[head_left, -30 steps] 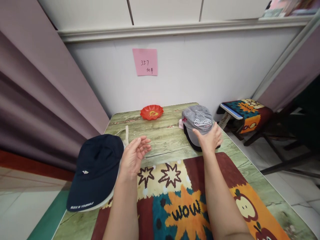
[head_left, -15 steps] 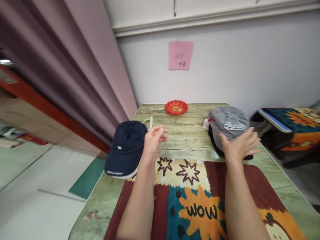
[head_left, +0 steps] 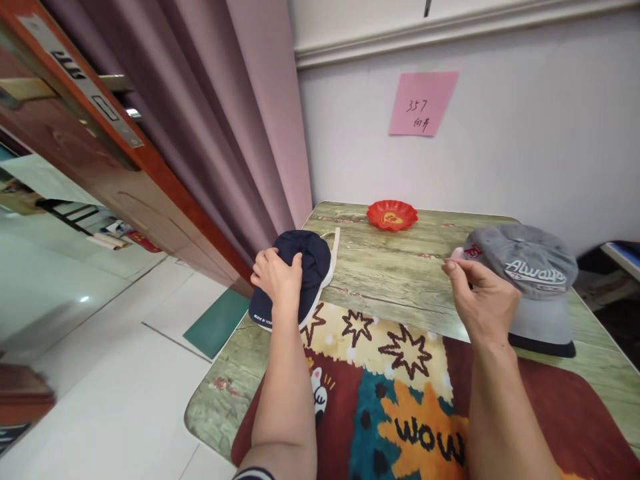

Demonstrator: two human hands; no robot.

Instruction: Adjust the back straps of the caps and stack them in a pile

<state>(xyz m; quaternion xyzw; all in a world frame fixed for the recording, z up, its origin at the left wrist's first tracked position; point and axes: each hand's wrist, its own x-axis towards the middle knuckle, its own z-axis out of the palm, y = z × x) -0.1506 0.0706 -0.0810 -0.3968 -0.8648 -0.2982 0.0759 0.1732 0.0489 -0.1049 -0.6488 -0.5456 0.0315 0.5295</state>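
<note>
A navy baseball cap (head_left: pixel 311 253) with a pale brim edge lies at the table's left side, its brim toward me. My left hand (head_left: pixel 279 277) rests over its crown and brim, fingers and thumb spread apart. A pale strap sticks up behind this cap. Over the table's right half, my right hand (head_left: pixel 483 297) is closed in a pinch, thumb against forefinger. Whether something small sits between those fingertips, I cannot tell. Just behind and right of it stands a grey cap (head_left: pixel 530 257) with white "Always" lettering, its brim also toward me.
A red scalloped dish (head_left: pixel 393 215) sits at the back of the wood-patterned table (head_left: pixel 380 267). A colourful mat (head_left: pixel 345 400) covers the front. A pink note (head_left: pixel 424 103) is on the wall. A curtain (head_left: pixel 240 113) and a wooden door (head_left: pixel 165 200) border the left.
The view has swung left. My left hand has moved from beside the navy cap onto it, its fingers spreading. My right hand has left the grey cap's front and closed into a pinch.
</note>
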